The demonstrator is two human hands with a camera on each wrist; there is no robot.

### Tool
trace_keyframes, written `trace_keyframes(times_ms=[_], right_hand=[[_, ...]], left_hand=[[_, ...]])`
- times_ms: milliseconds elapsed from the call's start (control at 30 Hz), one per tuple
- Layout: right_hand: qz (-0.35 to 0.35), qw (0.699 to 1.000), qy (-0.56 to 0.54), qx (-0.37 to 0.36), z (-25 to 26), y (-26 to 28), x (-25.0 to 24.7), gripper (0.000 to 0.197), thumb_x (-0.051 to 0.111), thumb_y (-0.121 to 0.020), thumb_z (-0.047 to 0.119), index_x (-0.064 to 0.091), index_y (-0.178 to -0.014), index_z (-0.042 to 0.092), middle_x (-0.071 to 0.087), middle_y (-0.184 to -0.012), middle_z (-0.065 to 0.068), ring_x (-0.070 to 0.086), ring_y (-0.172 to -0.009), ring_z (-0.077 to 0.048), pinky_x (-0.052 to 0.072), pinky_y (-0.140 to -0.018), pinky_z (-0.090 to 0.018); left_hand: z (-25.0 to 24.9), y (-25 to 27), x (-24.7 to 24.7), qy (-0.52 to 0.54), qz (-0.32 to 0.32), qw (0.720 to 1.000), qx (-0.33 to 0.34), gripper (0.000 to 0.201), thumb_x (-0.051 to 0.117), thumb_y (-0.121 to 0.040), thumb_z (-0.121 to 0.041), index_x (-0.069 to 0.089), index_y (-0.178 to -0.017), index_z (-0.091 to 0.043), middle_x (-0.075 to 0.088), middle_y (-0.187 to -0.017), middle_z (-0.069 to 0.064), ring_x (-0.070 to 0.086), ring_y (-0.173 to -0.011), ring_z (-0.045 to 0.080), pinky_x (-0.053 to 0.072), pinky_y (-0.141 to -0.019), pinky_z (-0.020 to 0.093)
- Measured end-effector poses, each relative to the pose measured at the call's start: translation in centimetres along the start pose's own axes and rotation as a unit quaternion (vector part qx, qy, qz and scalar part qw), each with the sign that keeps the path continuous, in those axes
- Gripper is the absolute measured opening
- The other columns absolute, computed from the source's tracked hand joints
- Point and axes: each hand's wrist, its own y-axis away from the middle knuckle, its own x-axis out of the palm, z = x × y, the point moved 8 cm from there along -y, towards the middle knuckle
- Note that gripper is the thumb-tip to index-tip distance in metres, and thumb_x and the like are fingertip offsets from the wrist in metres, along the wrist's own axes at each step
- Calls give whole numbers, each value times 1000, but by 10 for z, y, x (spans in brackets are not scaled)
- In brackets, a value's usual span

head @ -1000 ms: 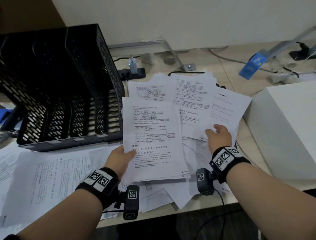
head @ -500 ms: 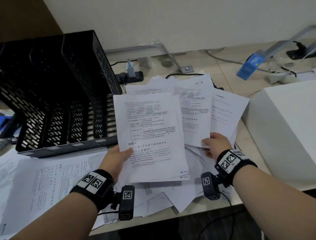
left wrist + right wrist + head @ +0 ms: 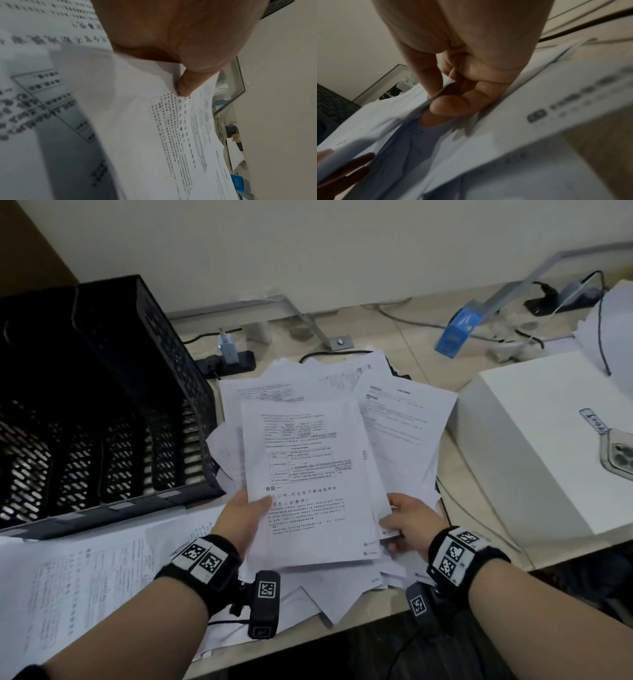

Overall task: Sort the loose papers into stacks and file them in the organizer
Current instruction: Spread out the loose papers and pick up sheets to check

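A small stack of printed sheets (image 3: 308,474) is lifted above the desk. My left hand (image 3: 245,517) grips its lower left edge, thumb on top; the thumb tip (image 3: 184,86) presses the paper (image 3: 137,135) in the left wrist view. My right hand (image 3: 407,522) pinches the lower right corner, and its curled fingers (image 3: 453,105) hold the sheets' edge (image 3: 488,135). More loose papers (image 3: 404,419) lie fanned out beneath. The black mesh organizer (image 3: 102,412) stands at the left, its slots facing me.
Printed sheets (image 3: 75,587) cover the desk at front left. A white box (image 3: 534,440) sits at the right. Behind the pile are a black power strip (image 3: 229,361) with a charger, cables, a metal bracket (image 3: 308,320) and a blue box (image 3: 459,332).
The right hand has brought its sheets left under the left hand's sheet, so both hands now hold one stack. The view has tilted and moved closer.
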Motion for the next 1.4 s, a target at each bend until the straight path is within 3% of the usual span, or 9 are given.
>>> trace_keyframes(times_ms=[167,367,467,533,667,833,1100,1233,1400], right_hand=[[38,998,-49,24,-4,9,6,29,51,-70,-4,62,-96,-11,61,-66,-11,55,-50,-19,41,-49,-24],[20,987,-138,74,-4,13,-1,35,66,-89,37,70,-105,5,73,-89,-20,69,-74,-37,54,-58,-36],[41,982,-181,20,6,9,-2,40,70,-85,15,66,-124,5,73,-118,-18,69,-108,-39,50,-100,-55],[53,980,-191,1,7,8,-4,46,68,-82,1,63,-128,1,70,-124,-18,66,-114,-39,45,-106,-56],[-11,988,-149,-35,10,4,-22,40,68,-83,-3,66,-123,2,72,-120,-16,68,-110,-38,46,-104,-57],[-230,959,-143,-86,24,15,-85,21,64,-89,0,71,-100,16,73,-113,-12,69,-99,-30,51,-99,-46],[-323,941,-77,-58,22,35,-116,32,60,-94,2,62,-126,-2,62,-104,-9,57,-91,-23,40,-82,-29],[-302,950,-54,-62,17,31,-110,30,61,-93,0,66,-121,9,67,-109,-9,60,-91,-24,42,-84,-30],[-237,968,-60,-50,12,18,-90,28,61,-92,0,68,-118,9,71,-115,-11,67,-99,-30,50,-94,-38]], left_hand=[[1,2,11,-38,-4,999,30,40,65,-92,-4,58,-130,-16,74,-118,7,73,-102,27,57,-93,49],[-19,21,31,-105,22,990,93,66,62,-91,2,43,-145,-30,68,-126,-7,66,-115,17,53,-96,35],[-23,25,48,-82,97,986,107,92,67,-81,-3,29,-151,-49,55,-146,-12,57,-130,15,47,-108,43],[-24,25,57,-70,116,985,106,103,71,-73,-9,22,-149,-60,44,-155,-14,53,-135,19,44,-111,50],[-29,29,68,-130,92,981,110,67,69,-83,-6,48,-142,-30,67,-131,-6,68,-111,14,56,-95,39],[-52,30,39,-362,-109,899,222,19,65,-87,-14,69,-102,-26,59,-106,-7,59,-96,13,53,-92,36],[-57,-6,16,-601,-133,775,144,64,50,-93,-37,28,-153,-46,19,-166,-13,13,-153,18,12,-120,51],[-71,-11,17,-566,-149,792,174,41,38,-104,-38,48,-143,-44,38,-159,-14,32,-146,18,17,-117,50],[-70,-15,6,-319,-129,917,200,37,38,-100,-48,59,-130,-47,65,-130,-12,56,-125,28,32,-116,49]])
